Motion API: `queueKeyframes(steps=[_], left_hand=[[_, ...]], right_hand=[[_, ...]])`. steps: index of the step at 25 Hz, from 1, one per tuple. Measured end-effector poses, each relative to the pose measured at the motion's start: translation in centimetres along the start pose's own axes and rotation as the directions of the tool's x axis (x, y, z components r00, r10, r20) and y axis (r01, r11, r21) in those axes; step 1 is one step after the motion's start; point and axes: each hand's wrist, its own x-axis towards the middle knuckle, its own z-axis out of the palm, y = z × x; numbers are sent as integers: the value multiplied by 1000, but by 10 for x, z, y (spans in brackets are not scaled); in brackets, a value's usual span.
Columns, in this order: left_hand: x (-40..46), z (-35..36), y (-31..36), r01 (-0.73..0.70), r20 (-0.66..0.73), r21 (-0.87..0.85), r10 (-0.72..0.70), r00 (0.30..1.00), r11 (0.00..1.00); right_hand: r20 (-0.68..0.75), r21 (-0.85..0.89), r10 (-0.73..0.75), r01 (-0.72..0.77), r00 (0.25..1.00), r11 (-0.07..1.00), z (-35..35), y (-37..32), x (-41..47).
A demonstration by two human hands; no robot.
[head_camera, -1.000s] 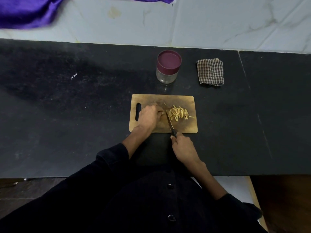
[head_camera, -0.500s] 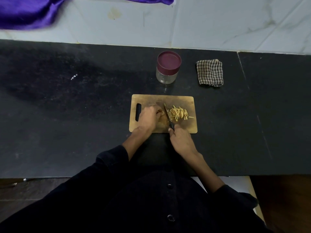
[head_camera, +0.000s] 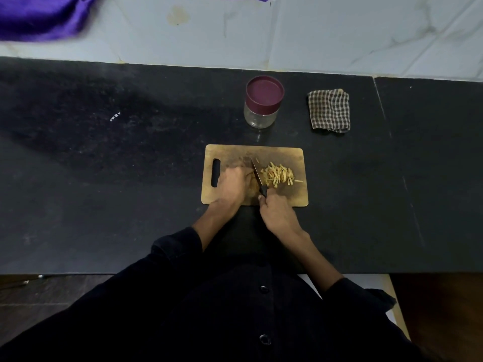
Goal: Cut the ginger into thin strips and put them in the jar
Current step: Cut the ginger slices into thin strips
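While at work on the board: cutting step in hand, jar step not yet begun, by judgement.

Right hand [head_camera: 278,212]: nearest to the body, at the near edge of the cutting board [head_camera: 295,158]; fingers curled round the black handle of the knife [head_camera: 257,176], clamped firmly on it.

Knife: blade pointing away and slightly to the left, lying between the left hand and the pile of strips.

Left hand [head_camera: 234,182]: on the board, left of the blade, fingers curled down. Probably pinning an uncut piece of ginger, but the piece itself hidden under the fingers; cannot tell what exactly is held.

Ginger strips [head_camera: 278,175]: loose yellow pile on the right half of the board, just beside the blade, one strip sticking out to the right.

Handling, as judgement: very light, thin, short, probably a little moist, so likely to stick to fingers and blade and to scatter easily. Better taken as a bunch, pinched from both sides of the pile, or scraped together with the flat of the blade. No fragile parts, no real weight.

Jar [head_camera: 262,105]: beyond the far edge of the board, apart from it, upright, clear glass, maroon lid still on; looks empty. To be opened before any strips go in.

Checked cloth [head_camera: 329,111]: folded, to the right of the jar, well apart from the board.

Counter [head_camera: 104,178]: dark stone under all of it.

Farthest: pale tiled wall [head_camera: 339,35], purple fabric [head_camera: 39,17] at the upper left.
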Motion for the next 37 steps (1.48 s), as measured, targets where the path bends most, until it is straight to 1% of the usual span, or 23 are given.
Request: queueKeyframes(steps=[6, 13, 17, 21, 25, 30, 33, 37], left_hand=[[-2, -2, 3, -68, -12, 37, 68, 998, 997], [0, -2, 3, -44, -2, 49, 45, 999, 998], [-1, -2, 2, -25, -2, 59, 26, 1000, 998], [-2, -4, 3, -64, -12, 14, 64, 998, 998], [1, -8, -3, -62, -43, -76, 59, 997, 995], [3, -18, -8, -109, -108, -115, 97, 989, 987], [3, -24, -6, -113, -98, -145, 99, 990, 983], [4, -37, -11, -78, -107, -289, 49, 993, 954]], right_hand=[[5, -71, 36, -36, 999, 997, 6, -5, -2], [48, -98, 59, -54, 997, 994, 8, -1, -11], [60, -49, 79, -76, 995, 996, 8, 8, -18], [35, 6, 88, -88, 996, 996, 7, 12, -22], [22, 34, 75, -76, 997, 997, 3, 12, -21], [61, 16, 17, -18, 998, 1000, 8, 4, -17], [62, 19, 27, -28, 998, 999, 8, 8, -15], [15, 43, 52, -52, 999, 998, 1, 20, -16]])
